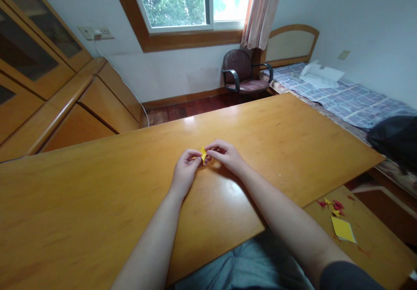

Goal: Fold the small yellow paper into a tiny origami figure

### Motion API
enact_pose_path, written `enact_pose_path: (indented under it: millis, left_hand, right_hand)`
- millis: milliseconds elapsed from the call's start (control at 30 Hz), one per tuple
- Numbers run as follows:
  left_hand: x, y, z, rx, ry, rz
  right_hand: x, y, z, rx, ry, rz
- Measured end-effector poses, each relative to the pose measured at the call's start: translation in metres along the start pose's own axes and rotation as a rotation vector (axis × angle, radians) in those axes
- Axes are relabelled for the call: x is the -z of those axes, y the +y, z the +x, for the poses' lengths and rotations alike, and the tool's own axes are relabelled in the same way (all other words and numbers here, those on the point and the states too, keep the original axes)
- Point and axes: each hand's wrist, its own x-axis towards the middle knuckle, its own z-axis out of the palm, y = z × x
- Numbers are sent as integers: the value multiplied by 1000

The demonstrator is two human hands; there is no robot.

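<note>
"Where's the left hand point(185, 168)?"
"At eight o'clock from the yellow folded paper point(203, 155), pinching it over the wooden table point(97, 194)."
"And the right hand point(226, 154)?"
"At three o'clock, pinching the paper too; farther off, toward four, lies a yellow square point(343, 229)."

There are two hands point(185, 170) point(230, 156), one held yellow paper point(203, 156), one yellow square point(343, 229) and one chair point(240, 66).
</note>
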Motion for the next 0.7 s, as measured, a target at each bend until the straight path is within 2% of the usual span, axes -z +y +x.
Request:
enact_pose_path:
  millis: [233, 500, 700]
  left_hand:
    - [6, -1, 0, -172, 63, 361]
    - [3, -3, 2, -184, 75, 266]
    - [3, 3, -2, -191, 63, 371]
  right_hand:
    - [1, 4, 3, -40, 14, -149]
    - [0, 6, 3, -126, -1, -39]
    - [-1, 4, 3, -181, -7, 11]
